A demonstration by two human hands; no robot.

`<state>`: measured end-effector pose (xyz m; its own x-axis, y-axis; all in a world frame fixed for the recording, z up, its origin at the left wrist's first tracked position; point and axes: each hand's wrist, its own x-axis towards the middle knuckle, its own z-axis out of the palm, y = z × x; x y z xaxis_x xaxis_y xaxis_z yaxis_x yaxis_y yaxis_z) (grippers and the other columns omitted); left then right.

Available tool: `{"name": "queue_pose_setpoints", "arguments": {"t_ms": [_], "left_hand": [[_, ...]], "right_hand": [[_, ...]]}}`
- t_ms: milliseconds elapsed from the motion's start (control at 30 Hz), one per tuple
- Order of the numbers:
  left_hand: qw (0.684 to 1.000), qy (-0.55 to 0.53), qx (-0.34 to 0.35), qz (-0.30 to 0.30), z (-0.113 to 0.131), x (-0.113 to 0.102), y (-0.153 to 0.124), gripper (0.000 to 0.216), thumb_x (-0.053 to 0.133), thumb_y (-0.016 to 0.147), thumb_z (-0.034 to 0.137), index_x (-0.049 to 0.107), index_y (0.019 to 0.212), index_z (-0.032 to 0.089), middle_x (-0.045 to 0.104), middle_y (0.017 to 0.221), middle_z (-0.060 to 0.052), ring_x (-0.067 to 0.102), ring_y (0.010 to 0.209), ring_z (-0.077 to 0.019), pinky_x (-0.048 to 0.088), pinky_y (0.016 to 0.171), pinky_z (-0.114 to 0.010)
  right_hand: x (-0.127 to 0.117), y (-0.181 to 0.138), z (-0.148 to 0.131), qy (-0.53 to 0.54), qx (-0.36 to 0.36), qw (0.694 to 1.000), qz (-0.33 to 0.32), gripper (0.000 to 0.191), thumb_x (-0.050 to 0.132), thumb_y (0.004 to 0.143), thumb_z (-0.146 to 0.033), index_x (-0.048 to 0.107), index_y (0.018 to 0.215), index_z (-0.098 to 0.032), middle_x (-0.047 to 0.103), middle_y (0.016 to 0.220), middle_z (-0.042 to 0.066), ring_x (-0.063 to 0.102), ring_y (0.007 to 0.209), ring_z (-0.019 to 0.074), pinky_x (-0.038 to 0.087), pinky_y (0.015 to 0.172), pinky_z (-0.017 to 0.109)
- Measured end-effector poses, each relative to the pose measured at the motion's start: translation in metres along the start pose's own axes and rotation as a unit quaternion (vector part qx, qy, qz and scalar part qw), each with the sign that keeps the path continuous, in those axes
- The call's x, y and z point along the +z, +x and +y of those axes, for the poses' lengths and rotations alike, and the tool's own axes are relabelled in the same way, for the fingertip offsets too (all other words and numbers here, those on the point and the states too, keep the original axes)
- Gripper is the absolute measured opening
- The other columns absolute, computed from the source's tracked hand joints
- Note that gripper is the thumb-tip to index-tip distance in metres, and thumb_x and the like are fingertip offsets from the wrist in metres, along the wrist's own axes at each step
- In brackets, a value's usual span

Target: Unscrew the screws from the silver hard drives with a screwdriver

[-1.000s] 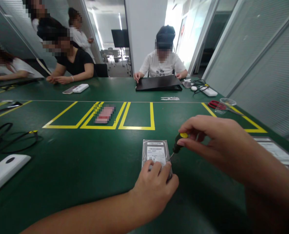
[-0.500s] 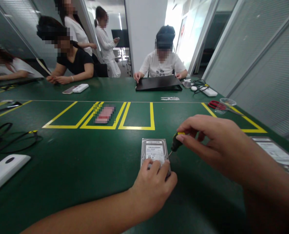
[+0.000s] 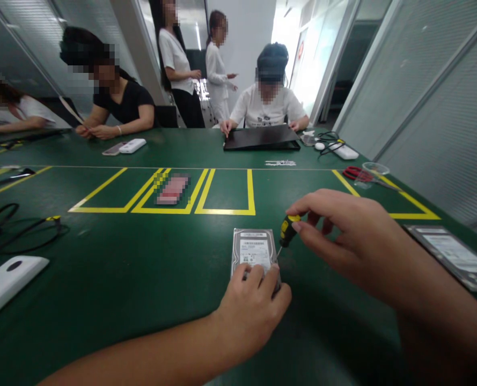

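A silver hard drive point(image 3: 253, 246) with a white label lies on the green table in front of me. My left hand point(image 3: 256, 305) grips its near end, fingers over the top and thumb at the right side, hiding that end. In my right hand point(image 3: 340, 233), thumb and fingers pinch the handle of a small black-and-yellow screwdriver point(image 3: 288, 230). The screwdriver leans, its thin shaft pointing down to the drive's right edge by my left fingertips. Whether the tip sits in a screw is too small to tell.
Another hard drive point(image 3: 455, 257) lies at right, near my forearm. Red-handled scissors point(image 3: 357, 173) and a clear plastic cup point(image 3: 373, 172) are behind it. Yellow tape point(image 3: 226, 211) marks the table. A white power bank point(image 3: 13, 284) and black cable point(image 3: 21, 236) are at left; people sit opposite.
The screwdriver's handle has turned and stands more upright, with my right fingers shifted slightly left. My left hand and the drive stay almost in place. Two standing people have moved right.
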<state>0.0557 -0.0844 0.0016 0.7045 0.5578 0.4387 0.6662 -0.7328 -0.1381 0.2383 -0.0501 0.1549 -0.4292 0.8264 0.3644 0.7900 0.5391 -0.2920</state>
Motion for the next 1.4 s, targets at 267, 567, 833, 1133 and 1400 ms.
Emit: {"name": "queue_pose_setpoints", "arguments": {"t_ms": [267,567,833,1133,1400], "left_hand": [[1.000,0.000,-0.006,0.007,-0.001,0.001,0.000,0.018,0.049,0.097,0.027,0.064,0.106,0.022,0.062,0.124,-0.009,0.056,0.090,-0.0273,0.048,0.074,-0.047],[1.000,0.001,-0.011,-0.004,-0.001,-0.002,0.002,0.017,0.049,0.097,0.028,0.063,0.103,0.022,0.063,0.123,-0.008,0.055,0.090,-0.0271,0.047,0.076,-0.048],[1.000,0.004,-0.013,-0.015,-0.002,-0.002,0.002,0.019,0.048,0.097,0.028,0.063,0.107,0.022,0.061,0.126,-0.009,0.054,0.091,-0.0277,0.046,0.077,-0.049],[1.000,-0.006,-0.020,-0.017,-0.003,-0.001,0.001,0.017,0.050,0.096,0.028,0.063,0.105,0.023,0.062,0.123,-0.008,0.054,0.090,-0.0276,0.045,0.076,-0.049],[1.000,-0.010,-0.020,-0.021,-0.003,-0.001,0.001,0.018,0.053,0.095,0.027,0.063,0.109,0.022,0.061,0.125,-0.008,0.053,0.092,-0.0282,0.046,0.078,-0.049]], "right_hand": [[-0.001,-0.002,0.000,-0.009,0.006,1.000,-0.017,0.012,0.052,0.091,-0.019,0.061,0.097,-0.022,0.060,0.090,0.000,0.051,0.077,0.0143,0.037,0.068,0.029],[0.009,0.003,-0.001,-0.013,0.004,1.000,0.009,0.005,0.058,0.089,-0.027,0.059,0.087,-0.022,0.060,0.084,0.000,0.052,0.074,0.0160,0.035,0.063,0.029],[0.007,0.000,-0.001,-0.006,0.011,0.999,0.037,0.012,0.059,0.088,-0.025,0.064,0.098,-0.022,0.065,0.081,0.001,0.057,0.072,0.0165,0.038,0.063,0.030],[0.009,0.002,0.000,-0.011,0.007,1.000,0.014,0.015,0.061,0.090,-0.031,0.064,0.102,-0.024,0.062,0.100,0.003,0.056,0.083,0.0174,0.042,0.069,0.030],[0.009,0.001,0.001,-0.030,0.017,0.999,0.027,0.009,0.059,0.089,-0.026,0.063,0.097,-0.023,0.064,0.091,0.003,0.058,0.079,0.0193,0.040,0.066,0.031]]}}
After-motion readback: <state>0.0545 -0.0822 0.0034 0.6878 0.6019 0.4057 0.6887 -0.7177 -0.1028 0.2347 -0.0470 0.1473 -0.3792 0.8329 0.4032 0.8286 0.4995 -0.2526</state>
